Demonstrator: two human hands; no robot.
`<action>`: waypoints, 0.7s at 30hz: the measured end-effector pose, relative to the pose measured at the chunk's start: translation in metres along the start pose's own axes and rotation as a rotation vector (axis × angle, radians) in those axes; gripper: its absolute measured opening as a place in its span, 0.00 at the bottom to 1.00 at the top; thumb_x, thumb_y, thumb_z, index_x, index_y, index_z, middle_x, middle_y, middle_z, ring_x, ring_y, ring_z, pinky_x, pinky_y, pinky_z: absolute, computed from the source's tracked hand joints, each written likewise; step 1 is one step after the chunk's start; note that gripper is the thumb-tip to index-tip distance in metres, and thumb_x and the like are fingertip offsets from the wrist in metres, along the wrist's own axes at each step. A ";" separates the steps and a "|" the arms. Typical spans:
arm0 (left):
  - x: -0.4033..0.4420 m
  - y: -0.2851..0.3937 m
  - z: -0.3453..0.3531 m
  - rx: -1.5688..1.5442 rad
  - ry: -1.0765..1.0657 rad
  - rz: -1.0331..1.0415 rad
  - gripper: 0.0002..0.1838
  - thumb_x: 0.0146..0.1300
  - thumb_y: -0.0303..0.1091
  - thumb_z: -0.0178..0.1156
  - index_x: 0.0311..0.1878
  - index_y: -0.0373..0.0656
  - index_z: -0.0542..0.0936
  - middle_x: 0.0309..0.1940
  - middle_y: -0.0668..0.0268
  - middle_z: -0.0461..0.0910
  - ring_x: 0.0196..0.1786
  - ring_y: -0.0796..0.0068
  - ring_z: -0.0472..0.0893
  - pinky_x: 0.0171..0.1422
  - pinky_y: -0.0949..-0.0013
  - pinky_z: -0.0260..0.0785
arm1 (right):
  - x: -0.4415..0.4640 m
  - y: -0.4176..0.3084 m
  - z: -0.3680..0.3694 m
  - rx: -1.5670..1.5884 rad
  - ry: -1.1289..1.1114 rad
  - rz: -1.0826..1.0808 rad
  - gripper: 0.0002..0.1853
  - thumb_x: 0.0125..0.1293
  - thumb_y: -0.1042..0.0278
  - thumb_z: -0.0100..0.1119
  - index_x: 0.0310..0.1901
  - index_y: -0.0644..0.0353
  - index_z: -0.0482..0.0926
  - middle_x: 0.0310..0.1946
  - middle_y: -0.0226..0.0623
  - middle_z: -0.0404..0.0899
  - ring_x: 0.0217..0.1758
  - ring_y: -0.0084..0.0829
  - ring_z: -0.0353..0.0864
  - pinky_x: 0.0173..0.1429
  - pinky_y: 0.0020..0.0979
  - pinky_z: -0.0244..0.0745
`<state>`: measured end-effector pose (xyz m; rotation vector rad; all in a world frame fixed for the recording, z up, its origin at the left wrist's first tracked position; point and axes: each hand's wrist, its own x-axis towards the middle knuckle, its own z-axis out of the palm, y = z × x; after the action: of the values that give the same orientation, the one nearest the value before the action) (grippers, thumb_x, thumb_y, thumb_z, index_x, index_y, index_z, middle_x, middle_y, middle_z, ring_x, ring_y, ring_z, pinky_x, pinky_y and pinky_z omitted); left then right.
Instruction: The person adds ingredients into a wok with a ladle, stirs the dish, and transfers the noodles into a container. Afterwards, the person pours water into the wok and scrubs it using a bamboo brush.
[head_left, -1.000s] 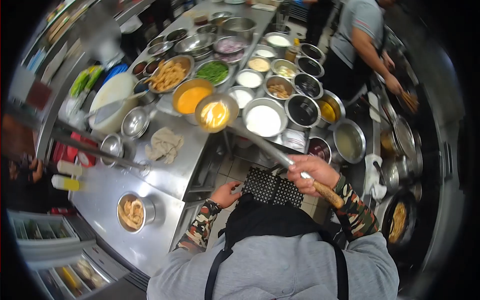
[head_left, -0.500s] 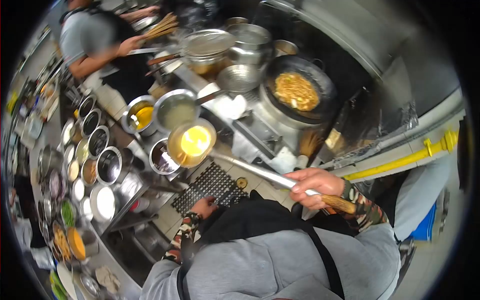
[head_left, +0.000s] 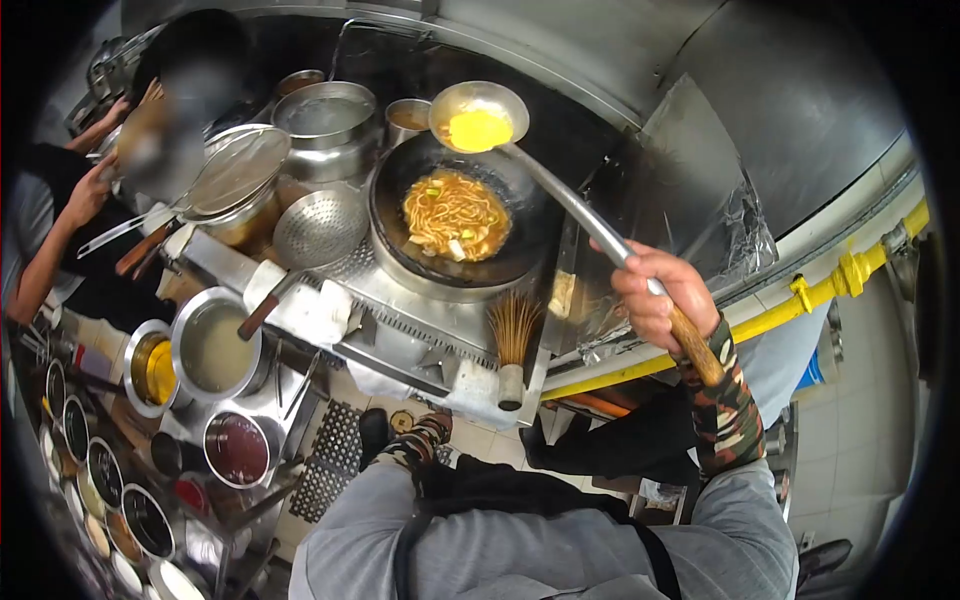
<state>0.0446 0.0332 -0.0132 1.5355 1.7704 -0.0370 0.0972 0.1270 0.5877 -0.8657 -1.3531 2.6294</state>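
My right hand is closed round the wooden grip of a long steel ladle. Bright yellow liquid lies in the ladle's bowl, which is over the far rim of a black wok. Sauced noodles with pale and green pieces fill the wok's middle. Of my left arm, a camouflage sleeve shows low in front of the stove; the fingers cannot be made out. A perforated skimmer rests left of the wok, its wooden handle reaching toward the front edge.
A bamboo brush stands at the stove's front. Pots and a wire strainer are at the back left. Pans of cloudy liquid, yellow liquid and red sauce stand left. Another person's hand is near the strainer. A yellow pipe runs right.
My right hand has swung the ladle of yellow liquid from above the sauce pans to the wok's far side. The view has turned toward the stove. My left hand's fingers no longer show.
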 end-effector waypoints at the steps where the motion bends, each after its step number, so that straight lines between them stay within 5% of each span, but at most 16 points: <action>1: -0.045 0.000 0.018 -0.004 -0.001 0.032 0.29 0.47 0.35 0.61 0.56 0.38 0.74 0.51 0.47 0.78 0.52 0.51 0.80 0.54 0.54 0.73 | -0.026 0.019 0.026 0.009 -0.003 -0.030 0.17 0.67 0.73 0.46 0.58 0.59 0.68 0.24 0.28 0.66 0.14 0.15 0.60 0.12 0.18 0.55; 6: -0.069 -0.006 -0.045 -0.114 -0.072 0.161 0.31 0.46 0.37 0.63 0.58 0.38 0.74 0.51 0.47 0.78 0.53 0.51 0.79 0.57 0.56 0.73 | 0.062 -0.033 -0.026 0.067 0.068 -0.048 0.15 0.67 0.73 0.48 0.55 0.58 0.70 0.24 0.28 0.68 0.14 0.14 0.60 0.14 0.19 0.54; 8: -0.110 -0.009 -0.098 -0.415 -0.097 0.154 0.34 0.45 0.41 0.64 0.59 0.41 0.74 0.52 0.48 0.78 0.54 0.52 0.78 0.60 0.58 0.70 | 0.066 -0.044 -0.034 0.035 0.113 -0.080 0.13 0.67 0.72 0.49 0.53 0.58 0.71 0.24 0.27 0.68 0.14 0.14 0.60 0.14 0.18 0.55; 10: -0.115 -0.045 -0.074 -0.498 0.057 0.157 0.30 0.49 0.45 0.63 0.58 0.43 0.76 0.55 0.51 0.77 0.58 0.53 0.76 0.62 0.60 0.68 | 0.074 -0.051 -0.042 0.067 0.123 -0.081 0.12 0.67 0.72 0.50 0.51 0.58 0.71 0.24 0.26 0.68 0.14 0.13 0.60 0.15 0.18 0.55; 13: -0.143 -0.113 -0.051 -0.687 -0.057 0.213 0.37 0.49 0.45 0.65 0.64 0.44 0.71 0.58 0.54 0.76 0.61 0.56 0.74 0.67 0.63 0.63 | 0.091 -0.046 -0.045 0.107 0.147 -0.069 0.11 0.67 0.71 0.51 0.50 0.58 0.71 0.24 0.25 0.67 0.14 0.13 0.60 0.15 0.17 0.55; 18: -0.243 -0.154 -0.125 -0.670 -0.029 0.102 0.37 0.51 0.47 0.67 0.65 0.42 0.71 0.57 0.54 0.77 0.60 0.59 0.76 0.66 0.65 0.65 | 0.102 -0.057 -0.055 0.128 0.146 -0.125 0.09 0.67 0.70 0.51 0.48 0.57 0.71 0.23 0.25 0.67 0.14 0.13 0.60 0.15 0.17 0.56; 21: -0.261 -0.166 -0.139 -0.978 -0.057 0.079 0.28 0.56 0.30 0.66 0.61 0.40 0.73 0.50 0.63 0.79 0.53 0.74 0.76 0.59 0.69 0.70 | 0.109 -0.057 -0.052 0.036 0.241 -0.182 0.05 0.66 0.71 0.51 0.42 0.56 0.68 0.23 0.25 0.67 0.14 0.14 0.60 0.15 0.18 0.56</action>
<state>-0.1772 -0.1602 0.1549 0.8554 1.3366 0.7105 0.0212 0.2323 0.5580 -0.9674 -1.2547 2.3209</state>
